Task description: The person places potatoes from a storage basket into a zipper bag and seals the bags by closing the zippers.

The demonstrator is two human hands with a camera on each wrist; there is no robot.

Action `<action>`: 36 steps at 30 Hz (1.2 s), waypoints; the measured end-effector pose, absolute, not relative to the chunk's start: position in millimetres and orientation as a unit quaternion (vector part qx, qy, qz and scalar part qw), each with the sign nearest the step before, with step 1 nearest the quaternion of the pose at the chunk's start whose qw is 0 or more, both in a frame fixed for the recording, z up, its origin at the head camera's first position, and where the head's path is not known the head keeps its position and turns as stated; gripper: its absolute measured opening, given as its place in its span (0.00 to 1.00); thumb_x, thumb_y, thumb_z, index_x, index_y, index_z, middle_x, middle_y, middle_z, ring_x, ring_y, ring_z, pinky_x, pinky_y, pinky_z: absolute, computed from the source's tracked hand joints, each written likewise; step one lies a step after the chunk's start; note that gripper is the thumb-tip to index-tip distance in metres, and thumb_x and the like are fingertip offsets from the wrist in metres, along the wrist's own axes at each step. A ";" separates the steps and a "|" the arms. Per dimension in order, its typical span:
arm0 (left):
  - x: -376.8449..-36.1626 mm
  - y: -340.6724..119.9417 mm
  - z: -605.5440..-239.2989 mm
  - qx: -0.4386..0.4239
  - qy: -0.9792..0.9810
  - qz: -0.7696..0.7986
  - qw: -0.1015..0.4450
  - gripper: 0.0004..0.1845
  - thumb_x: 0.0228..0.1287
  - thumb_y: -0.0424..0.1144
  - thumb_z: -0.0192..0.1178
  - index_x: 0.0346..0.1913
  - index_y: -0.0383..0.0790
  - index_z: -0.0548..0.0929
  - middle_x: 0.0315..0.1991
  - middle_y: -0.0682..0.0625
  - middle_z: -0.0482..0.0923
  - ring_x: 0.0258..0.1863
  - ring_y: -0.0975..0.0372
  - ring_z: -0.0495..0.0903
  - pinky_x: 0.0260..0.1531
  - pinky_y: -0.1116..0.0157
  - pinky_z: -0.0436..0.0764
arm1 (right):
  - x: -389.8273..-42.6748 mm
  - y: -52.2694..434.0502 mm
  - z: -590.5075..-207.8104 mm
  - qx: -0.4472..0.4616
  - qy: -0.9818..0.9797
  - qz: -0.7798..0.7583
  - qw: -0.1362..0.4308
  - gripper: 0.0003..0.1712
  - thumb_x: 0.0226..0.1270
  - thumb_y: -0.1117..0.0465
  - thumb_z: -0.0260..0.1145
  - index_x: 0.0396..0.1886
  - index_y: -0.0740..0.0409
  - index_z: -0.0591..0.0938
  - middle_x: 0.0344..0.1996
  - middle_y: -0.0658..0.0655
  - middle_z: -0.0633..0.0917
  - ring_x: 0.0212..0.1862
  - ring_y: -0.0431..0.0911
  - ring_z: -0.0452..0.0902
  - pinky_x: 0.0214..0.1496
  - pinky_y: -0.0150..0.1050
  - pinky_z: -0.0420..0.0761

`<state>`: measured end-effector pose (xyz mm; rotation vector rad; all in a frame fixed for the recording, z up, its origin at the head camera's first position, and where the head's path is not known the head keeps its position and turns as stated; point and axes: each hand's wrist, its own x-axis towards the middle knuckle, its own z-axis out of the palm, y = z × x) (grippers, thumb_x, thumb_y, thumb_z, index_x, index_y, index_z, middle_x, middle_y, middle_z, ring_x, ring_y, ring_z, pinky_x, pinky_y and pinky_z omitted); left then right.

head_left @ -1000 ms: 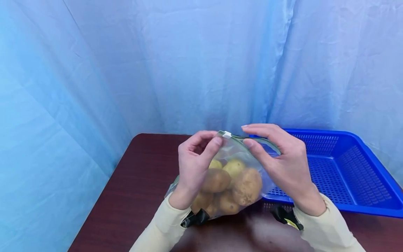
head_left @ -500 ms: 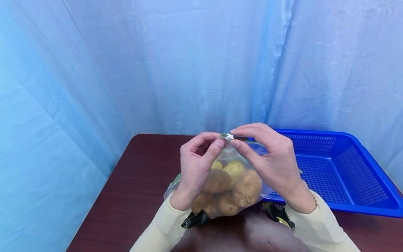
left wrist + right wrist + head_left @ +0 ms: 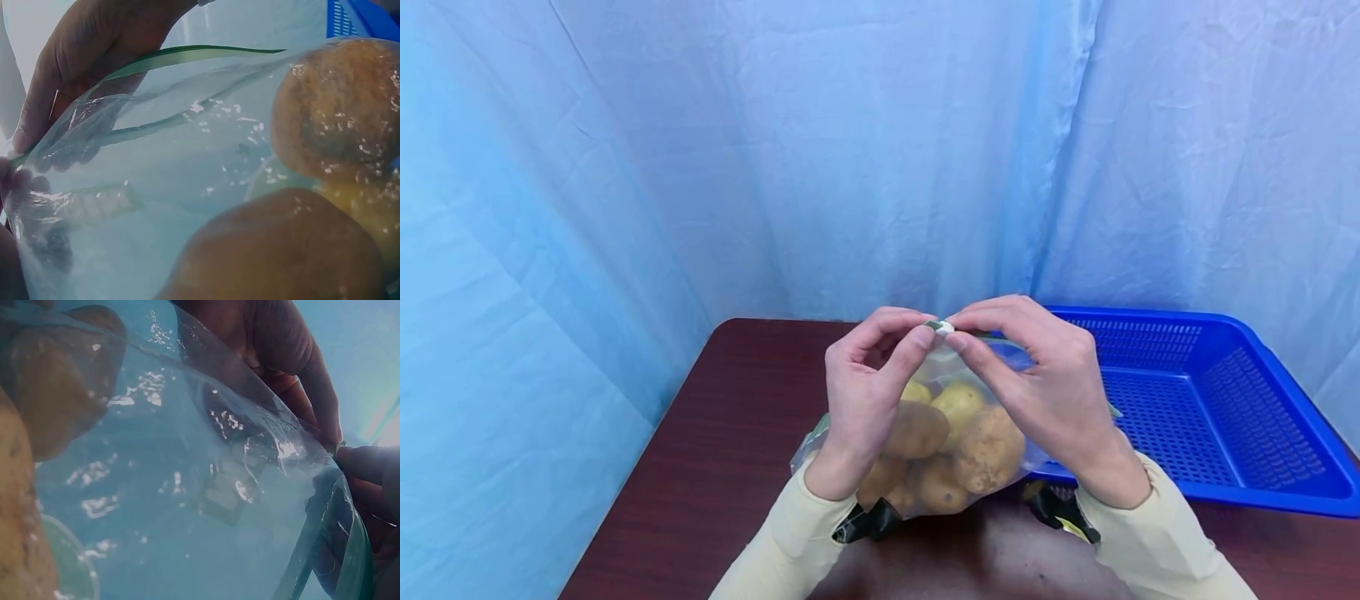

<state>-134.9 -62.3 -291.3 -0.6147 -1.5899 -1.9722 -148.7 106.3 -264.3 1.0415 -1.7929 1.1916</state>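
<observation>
A clear zip bag (image 3: 958,367) full of potatoes (image 3: 987,444) stands on the dark wood table (image 3: 715,467). My left hand (image 3: 865,392) pinches the bag's top edge at its left end, thumb and forefinger curled on it. My right hand (image 3: 1037,383) pinches the small white slider (image 3: 944,328) right beside the left fingertips. In the left wrist view the bag (image 3: 187,187) fills the frame with potatoes (image 3: 337,112) behind the plastic. The right wrist view shows the bag (image 3: 187,487) and fingers (image 3: 369,469) at its green strip.
A blue perforated plastic basket (image 3: 1240,450) sits on the table to the right, touching the bag. Blue cloth (image 3: 700,150) hangs behind and to the left. Bare table lies left of the bag.
My right hand slid left along the bag's top to the white slider and now pinches it beside the left fingertips. The left hand stayed put.
</observation>
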 end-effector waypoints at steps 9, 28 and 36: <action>-132.1 -60.6 -290.3 -0.225 -0.580 -0.731 0.281 0.10 0.67 0.28 0.65 0.42 0.19 0.83 0.39 0.52 0.84 0.38 0.61 0.83 0.39 0.71 0.81 | -146.3 106.7 -264.8 0.414 -0.697 0.453 0.370 0.23 0.77 0.45 0.64 0.39 0.61 0.89 0.37 0.52 0.90 0.40 0.43 0.84 0.42 0.27 0.80; -132.1 -66.3 -292.2 -0.219 -0.595 -0.723 0.274 0.12 0.69 0.33 0.66 0.42 0.21 0.83 0.39 0.50 0.84 0.36 0.61 0.81 0.36 0.72 0.79 | -145.9 110.2 -274.1 0.408 -0.707 0.454 0.357 0.20 0.77 0.47 0.65 0.40 0.60 0.89 0.37 0.52 0.89 0.40 0.43 0.83 0.44 0.26 0.79; -133.1 -66.3 -293.1 -0.235 -0.609 -0.696 0.300 0.18 0.71 0.40 0.68 0.40 0.22 0.82 0.38 0.48 0.82 0.36 0.60 0.80 0.34 0.72 0.78 | -145.7 109.2 -274.3 0.397 -0.734 0.440 0.331 0.19 0.77 0.46 0.65 0.41 0.58 0.89 0.39 0.50 0.89 0.42 0.43 0.83 0.45 0.27 0.78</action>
